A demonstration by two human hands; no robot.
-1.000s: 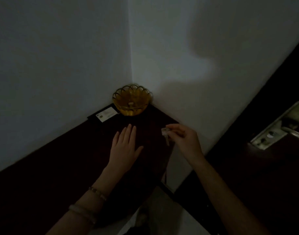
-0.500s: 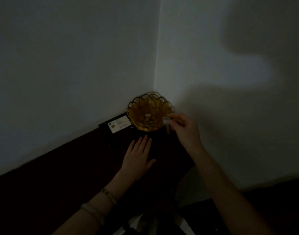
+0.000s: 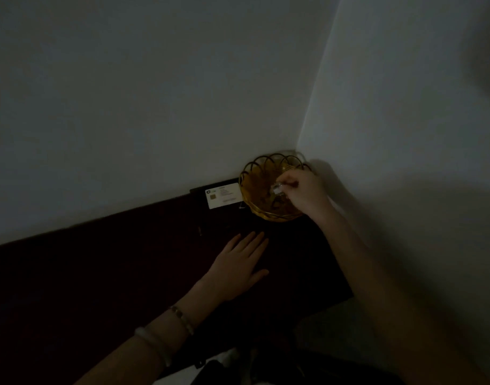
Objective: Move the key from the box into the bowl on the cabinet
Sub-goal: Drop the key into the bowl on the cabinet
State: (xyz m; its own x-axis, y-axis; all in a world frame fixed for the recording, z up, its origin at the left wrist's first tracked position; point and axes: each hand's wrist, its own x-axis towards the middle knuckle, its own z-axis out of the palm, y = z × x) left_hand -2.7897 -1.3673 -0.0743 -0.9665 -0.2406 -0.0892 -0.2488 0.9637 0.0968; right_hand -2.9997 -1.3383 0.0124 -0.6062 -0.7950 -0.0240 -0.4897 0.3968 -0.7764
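Note:
The room is dim. A golden wire bowl (image 3: 255,173) with a scalloped rim stands in the wall corner on the dark cabinet top (image 3: 127,259). My right hand (image 3: 305,194) is over the bowl, fingers pinched on a small pale key (image 3: 276,188) held just inside the rim. My left hand (image 3: 242,263) lies flat on the cabinet top in front of the bowl, fingers spread, holding nothing. Small dark items lie in the bowl's bottom, too dim to name. No box is in view.
A white card (image 3: 223,195) lies on a dark flat thing against the wall, just left of the bowl. White walls meet behind the bowl. The cabinet's right edge (image 3: 346,290) drops to a dim floor. Bracelets circle my left wrist.
My right hand has carried the key from the cabinet's right edge up and over the bowl. My left hand stays flat on the top. The camera view has shifted left.

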